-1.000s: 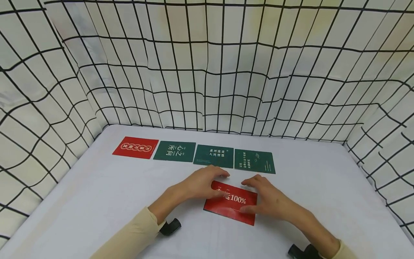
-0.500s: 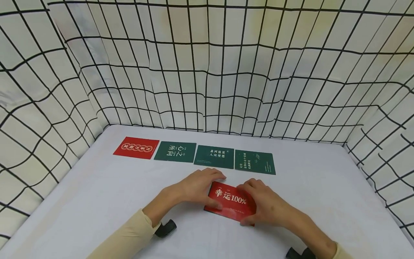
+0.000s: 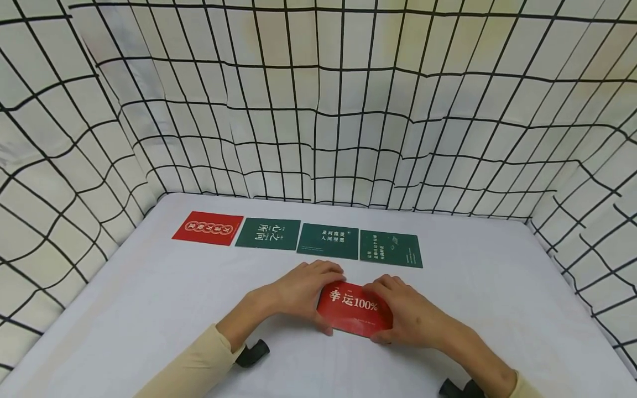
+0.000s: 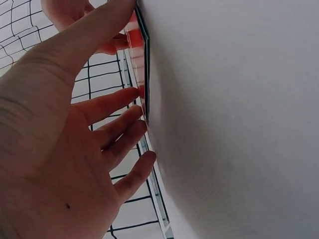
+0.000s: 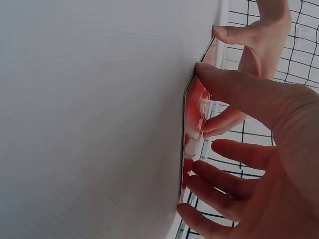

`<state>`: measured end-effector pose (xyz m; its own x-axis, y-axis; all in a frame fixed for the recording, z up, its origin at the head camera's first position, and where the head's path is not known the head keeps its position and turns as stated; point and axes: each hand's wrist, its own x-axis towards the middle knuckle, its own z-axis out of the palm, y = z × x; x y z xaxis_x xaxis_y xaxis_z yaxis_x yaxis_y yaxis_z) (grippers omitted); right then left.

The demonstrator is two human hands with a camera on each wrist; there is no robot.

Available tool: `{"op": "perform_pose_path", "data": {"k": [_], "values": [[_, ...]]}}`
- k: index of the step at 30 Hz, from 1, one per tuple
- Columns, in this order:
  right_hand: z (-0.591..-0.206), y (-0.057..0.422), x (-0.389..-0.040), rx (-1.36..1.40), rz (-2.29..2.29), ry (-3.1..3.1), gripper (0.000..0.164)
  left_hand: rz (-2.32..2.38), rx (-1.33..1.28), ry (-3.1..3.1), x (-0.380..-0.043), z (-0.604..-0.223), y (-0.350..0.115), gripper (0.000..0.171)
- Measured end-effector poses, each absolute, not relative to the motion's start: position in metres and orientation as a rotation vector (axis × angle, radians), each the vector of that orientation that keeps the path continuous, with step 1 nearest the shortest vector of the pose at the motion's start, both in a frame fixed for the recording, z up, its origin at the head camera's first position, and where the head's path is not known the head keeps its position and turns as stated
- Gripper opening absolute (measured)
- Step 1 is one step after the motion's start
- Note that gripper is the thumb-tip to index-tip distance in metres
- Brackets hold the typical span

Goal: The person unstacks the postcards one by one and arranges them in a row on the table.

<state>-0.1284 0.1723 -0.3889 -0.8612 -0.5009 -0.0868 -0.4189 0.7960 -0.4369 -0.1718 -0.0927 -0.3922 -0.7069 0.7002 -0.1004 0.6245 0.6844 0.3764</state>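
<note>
A red card [image 3: 354, 309] with white lettering reading "100%" lies flat on the white table in the head view, one corner tilted toward me. Its edge looks thick and dark in the left wrist view, like a small stack; I cannot tell how many cards. My left hand [image 3: 302, 292] holds its left end, thumb at the near edge and fingers at the far edge. On the right end my right hand [image 3: 411, 313] grips the same way, thumb near and fingers far. In the right wrist view the red card [image 5: 193, 117] shows edge-on between both hands.
Behind the hands lies a row of cards: a red card [image 3: 208, 228] at the left, then a green card [image 3: 267, 243], another green card [image 3: 328, 249] and a third green card [image 3: 398, 254]. A black grid net [image 3: 318, 113] encloses the white table [image 3: 124, 309].
My left thumb has moved off the card's face to its near edge. The right hand has closed onto the right end, fingers now at the far edge. The back row is unmoved.
</note>
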Motion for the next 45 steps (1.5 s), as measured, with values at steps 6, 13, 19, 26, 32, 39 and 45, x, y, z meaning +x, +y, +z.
{"op": "perform_pose_path", "data": {"k": [6,13,19,26,32,39,45], "values": [[-0.3891,0.1717,-0.1276,-0.733,-0.607,2.785,0.093,0.493,1.053,2.664,-0.1709,-0.3912,-0.0942,0.088],[-0.3886,0.1729,-0.1272,-0.766,-0.599,2.792,0.091,0.501,1.051,2.662,-0.1718,-0.3906,-0.0945,0.084],[-0.3877,0.1729,-0.1283,-0.779,-0.587,2.783,0.093,0.495,1.057,2.669,-0.1730,-0.3910,-0.0928,0.083],[-0.3890,0.1744,-0.1281,-0.784,-0.599,2.785,0.091,0.517,1.058,2.666,-0.1732,-0.3903,-0.0913,0.083],[-0.3904,0.1753,-0.1280,-0.763,-0.605,2.789,0.093,0.533,1.077,2.678,-0.1722,-0.3901,-0.0918,0.083],[-0.3902,0.1746,-0.1286,-0.748,-0.582,2.802,0.093,0.546,1.103,2.684,-0.1724,-0.3912,-0.0913,0.085],[-0.3905,0.1748,-0.1288,-0.763,-0.551,2.822,0.093,0.574,1.081,2.673,-0.1734,-0.3922,-0.0906,0.085]]}}
